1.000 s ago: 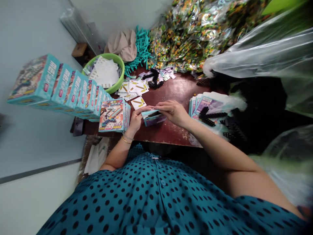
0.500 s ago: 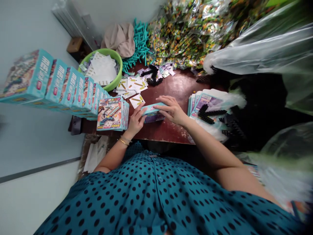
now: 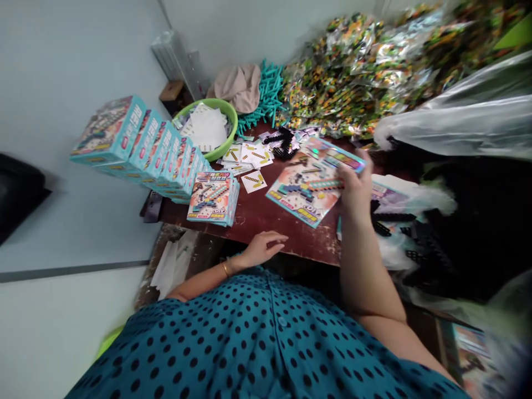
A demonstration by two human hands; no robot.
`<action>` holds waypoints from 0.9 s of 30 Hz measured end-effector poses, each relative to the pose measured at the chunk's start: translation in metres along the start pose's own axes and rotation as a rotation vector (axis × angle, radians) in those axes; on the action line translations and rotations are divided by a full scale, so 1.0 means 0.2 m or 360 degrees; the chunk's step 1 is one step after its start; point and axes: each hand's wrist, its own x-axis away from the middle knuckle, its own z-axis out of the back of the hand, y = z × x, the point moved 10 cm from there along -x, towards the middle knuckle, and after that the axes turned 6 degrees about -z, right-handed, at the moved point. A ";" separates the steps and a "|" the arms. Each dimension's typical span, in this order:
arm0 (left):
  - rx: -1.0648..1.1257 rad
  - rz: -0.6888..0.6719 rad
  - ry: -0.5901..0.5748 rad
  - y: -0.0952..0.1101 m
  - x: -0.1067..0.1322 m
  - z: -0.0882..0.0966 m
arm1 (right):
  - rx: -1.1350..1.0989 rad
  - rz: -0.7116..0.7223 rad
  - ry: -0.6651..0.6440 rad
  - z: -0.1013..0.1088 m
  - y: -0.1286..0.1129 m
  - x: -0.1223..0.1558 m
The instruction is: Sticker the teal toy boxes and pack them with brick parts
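Note:
My right hand [image 3: 356, 180] grips the right edge of a toy box [image 3: 307, 185], lifted above the table with its printed front towards me; the picture on it shows a blue block-built pickaxe or sword and the letters DIY. My left hand [image 3: 265, 247] rests near the table's front edge, holding nothing, its fingers stretched out loosely. To its left a short stack of the same boxes [image 3: 211, 197] lies on the table. Small printed cards [image 3: 252, 181] with yellow-and-black designs lie behind, between that stack and the held box.
A tall leaning row of boxes [image 3: 137, 147] rises at the left. Behind it stands a green basin [image 3: 233, 119] of papers, beside turquoise sticks [image 3: 271, 91]. Bagged coloured parts [image 3: 353, 77] heap along the back. Flattened boxes under black pieces [image 3: 393, 217] lie at the right.
Both hands were on the small box at the table's middle. Now my left hand has let go and drawn back towards me, while my right hand has raised the box to the right, front showing.

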 end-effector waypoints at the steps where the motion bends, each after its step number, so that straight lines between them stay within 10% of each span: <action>1: 0.0025 0.0068 0.0044 -0.03 0.03 0.04 | -0.0179 -0.0087 -0.0184 -0.18 -0.01 -0.04; 5: 0.0029 0.0194 0.0143 -0.13 0.08 0.13 | -0.0450 -0.0279 -0.0800 -1.04 -0.22 0.10; 9: 0.0111 0.0225 0.0169 -0.18 0.10 0.16 | -0.0125 -0.0198 -0.0739 -1.31 -0.25 0.27; 12: 0.0179 0.0320 0.0195 -0.23 0.14 0.18 | 0.0201 -0.0038 -0.0705 -1.02 -0.07 0.30; 17: 0.0270 0.0417 0.0061 -0.31 0.12 0.12 | 0.1218 -0.0035 -0.0395 -0.04 0.29 0.38; 20: 0.0341 0.0450 -0.0071 -0.33 0.03 0.00 | 0.1553 -0.0119 -0.0381 0.38 0.42 0.59; 27: 0.0486 0.0367 -0.0263 -0.28 -0.26 -0.29 | 0.1591 -0.0110 -0.0368 0.55 0.39 0.96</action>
